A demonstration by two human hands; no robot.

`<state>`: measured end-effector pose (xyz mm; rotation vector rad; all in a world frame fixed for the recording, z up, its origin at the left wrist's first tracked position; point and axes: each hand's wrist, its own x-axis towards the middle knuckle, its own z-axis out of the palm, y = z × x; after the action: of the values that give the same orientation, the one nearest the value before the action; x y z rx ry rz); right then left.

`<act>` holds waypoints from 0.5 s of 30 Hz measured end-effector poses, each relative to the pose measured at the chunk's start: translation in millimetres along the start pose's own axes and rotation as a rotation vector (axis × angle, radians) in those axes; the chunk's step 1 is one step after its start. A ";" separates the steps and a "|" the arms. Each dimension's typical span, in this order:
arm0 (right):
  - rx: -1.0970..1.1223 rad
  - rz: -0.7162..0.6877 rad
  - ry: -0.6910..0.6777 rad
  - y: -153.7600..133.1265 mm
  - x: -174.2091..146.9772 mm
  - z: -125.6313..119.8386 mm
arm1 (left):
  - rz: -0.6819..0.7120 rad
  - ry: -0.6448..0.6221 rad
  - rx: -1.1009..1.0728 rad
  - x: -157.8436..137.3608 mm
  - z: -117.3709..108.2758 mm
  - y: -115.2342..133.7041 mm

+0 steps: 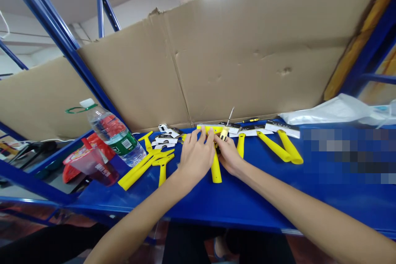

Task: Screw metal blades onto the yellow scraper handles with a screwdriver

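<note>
My left hand (196, 154) is over the head of a yellow T-shaped plastic tool, like a scraper (216, 171), its fingers bent around the crosspiece. The tool's handle points toward me on the blue table. My right hand (229, 154) is closed around a screwdriver (225, 133) with a yellow and black handle, its metal shaft tilted up and away from the tool. Right-hand fingertips are close to the tool's neck; the contact there is hidden. Just right of this hand lies another yellow handle (241, 144).
Several yellow tools (139, 169) lie at left, and two more yellow handles (289, 146) at right. Black-and-white cards (283, 128) line the cardboard wall (247, 57). A large water bottle (119, 136) and red cup (99, 167) stand left. A second screwdriver (250, 121) lies behind.
</note>
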<state>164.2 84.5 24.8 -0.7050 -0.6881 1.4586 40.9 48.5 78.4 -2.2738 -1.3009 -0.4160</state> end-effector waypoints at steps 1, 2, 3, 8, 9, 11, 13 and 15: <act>-0.001 -0.015 -0.010 -1.6 -1.2 1.0 | -0.016 -0.004 0.000 -0.3 -3.3 4.3; -0.003 -0.031 -0.019 -3.3 -2.3 2.0 | -0.033 -0.004 -0.009 -1.0 -6.3 8.2; -0.002 -0.046 -0.025 -5.2 -3.3 3.1 | -0.051 -0.002 -0.025 -2.0 -8.7 11.7; 0.026 -0.135 -0.074 -15.3 -6.0 7.2 | -0.184 0.019 -0.226 -6.9 -10.4 21.8; 0.022 -0.148 -0.089 -16.9 -6.1 7.3 | -0.211 0.008 -0.287 -7.0 -8.8 22.0; 0.013 -0.160 -0.127 -19.5 -6.0 7.0 | -0.262 -0.027 -0.414 -6.3 -4.5 19.6; -0.001 -0.159 -0.174 -21.5 -5.8 6.0 | -0.289 -0.053 -0.543 -5.7 1.5 14.0; -0.036 -0.153 -0.240 -23.1 -5.7 4.8 | -0.247 -0.029 -0.669 -7.1 9.0 6.7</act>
<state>175.0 79.0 45.9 -0.4971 -0.9348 1.4043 43.4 45.5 65.7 -2.6438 -1.6458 -1.0387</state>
